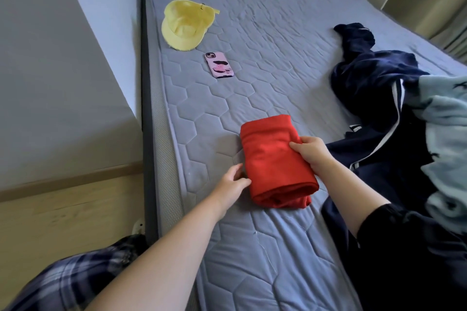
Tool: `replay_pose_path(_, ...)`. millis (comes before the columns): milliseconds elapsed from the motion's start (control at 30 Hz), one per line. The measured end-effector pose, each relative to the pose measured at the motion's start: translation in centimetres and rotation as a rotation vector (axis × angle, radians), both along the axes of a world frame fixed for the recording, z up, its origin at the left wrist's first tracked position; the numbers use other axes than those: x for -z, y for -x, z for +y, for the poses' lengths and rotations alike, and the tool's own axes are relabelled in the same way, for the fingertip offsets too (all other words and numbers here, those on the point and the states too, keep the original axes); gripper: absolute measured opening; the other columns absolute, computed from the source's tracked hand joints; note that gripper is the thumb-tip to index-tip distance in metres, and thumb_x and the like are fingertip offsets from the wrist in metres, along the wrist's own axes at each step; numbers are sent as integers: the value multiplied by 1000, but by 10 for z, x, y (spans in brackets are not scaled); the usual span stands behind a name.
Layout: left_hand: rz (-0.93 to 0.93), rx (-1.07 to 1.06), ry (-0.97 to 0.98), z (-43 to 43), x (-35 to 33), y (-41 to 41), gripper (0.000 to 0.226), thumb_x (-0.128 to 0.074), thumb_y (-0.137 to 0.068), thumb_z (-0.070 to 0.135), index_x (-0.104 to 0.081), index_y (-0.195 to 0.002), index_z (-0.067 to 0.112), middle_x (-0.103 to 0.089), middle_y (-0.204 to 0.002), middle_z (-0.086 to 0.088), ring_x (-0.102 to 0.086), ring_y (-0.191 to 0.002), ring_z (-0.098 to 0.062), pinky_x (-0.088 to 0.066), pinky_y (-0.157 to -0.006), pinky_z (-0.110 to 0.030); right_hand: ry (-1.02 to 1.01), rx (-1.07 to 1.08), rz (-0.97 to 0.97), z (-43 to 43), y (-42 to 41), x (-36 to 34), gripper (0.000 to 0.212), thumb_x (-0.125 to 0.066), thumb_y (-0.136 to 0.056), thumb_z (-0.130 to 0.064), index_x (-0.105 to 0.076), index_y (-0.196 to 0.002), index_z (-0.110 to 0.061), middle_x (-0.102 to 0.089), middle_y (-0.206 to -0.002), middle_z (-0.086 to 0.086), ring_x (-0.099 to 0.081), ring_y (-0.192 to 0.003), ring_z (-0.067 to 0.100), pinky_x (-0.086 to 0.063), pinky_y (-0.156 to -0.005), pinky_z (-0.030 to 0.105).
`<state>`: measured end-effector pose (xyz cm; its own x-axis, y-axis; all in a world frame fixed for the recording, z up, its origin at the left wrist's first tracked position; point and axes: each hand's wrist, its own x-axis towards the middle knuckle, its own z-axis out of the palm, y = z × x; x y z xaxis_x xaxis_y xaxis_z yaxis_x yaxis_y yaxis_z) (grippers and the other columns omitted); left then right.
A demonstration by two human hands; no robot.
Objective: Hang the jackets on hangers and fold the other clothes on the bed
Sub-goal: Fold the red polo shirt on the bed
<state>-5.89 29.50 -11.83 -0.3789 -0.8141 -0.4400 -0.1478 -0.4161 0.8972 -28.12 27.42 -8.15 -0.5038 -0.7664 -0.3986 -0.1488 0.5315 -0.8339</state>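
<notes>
Lower centre of the frame, I see a folded red garment lying on the grey quilted mattress. My right hand grips its right edge, fingers curled; my left hand touches its left edge, fingers fairly straight.

I read the mattress as quilted cloth, matt, with hexagon stitching. Then red folded garment: smooth matt knit cloth. yellow hat: matt woven cloth, frayed brim edge. phone case: smooth plastic, slight sheen. navy jacket: soft cloth, faint sheen. light-blue garment: fuzzy fleece. floor: wood-look, matt.
</notes>
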Motion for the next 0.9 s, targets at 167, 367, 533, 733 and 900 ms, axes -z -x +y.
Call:
replay_pose_path(167, 56, -44, -171, 9, 10, 20, 53, -62, -91, 26, -40, -139, 18, -57, -131, -2, -56, -119, -18, -41, -107, -43, -67, -8, 303, 12, 14, 34, 22, -68, -86, -14, -71, -96, 5, -70, -98, 21, -61, -83, 21, -41, -72, 26)
replay_pose_path(367, 133, -62, -245, 9, 10, 35, 34, -66, -89, 29, -54, -119, 21, -65, -117, -1, -63, -107, -16, -49, -98, -38, -88, 25, 460, 18, 1, 53, 26, -68, -86, -25, -69, -97, -2, -68, -102, 18, -60, -101, 33, -39, -76, 30)
replay_pose_path(533, 102, -164, -250, 14, 10, 45, 32, -71, -85, 15, -52, -110, 20, -65, -107, -5, -64, -96, -20, -52, -90, -35, -231, 76, 345, 19, -4, 56, 59, -57, -91, -43, -49, -124, 5, -55, -126, 22, -52, -118, 37, -42, -96, 39)
replay_pose_path(733, -173, -107, -69, -6, 1, 23, 34, -73, -78, 12, -62, -110, 14, -68, -96, -5, -62, -82, -19, -48, -70, -25, -181, 159, -360, 33, -19, 40, 43, -69, -86, -33, -61, -115, -2, -68, -101, 12, -66, -84, 25, -55, -74, 38)
replay_pose_path(900, -715, 292, 374, -61, -29, -43, 68, -75, -76, 19, -48, -139, 21, -60, -128, -3, -57, -115, -19, -44, -94, -26, -576, -503, -389, 48, -38, 22, 43, -43, -98, -45, -56, -93, -5, -68, -69, 13, -66, -57, 23, -53, -55, 29)
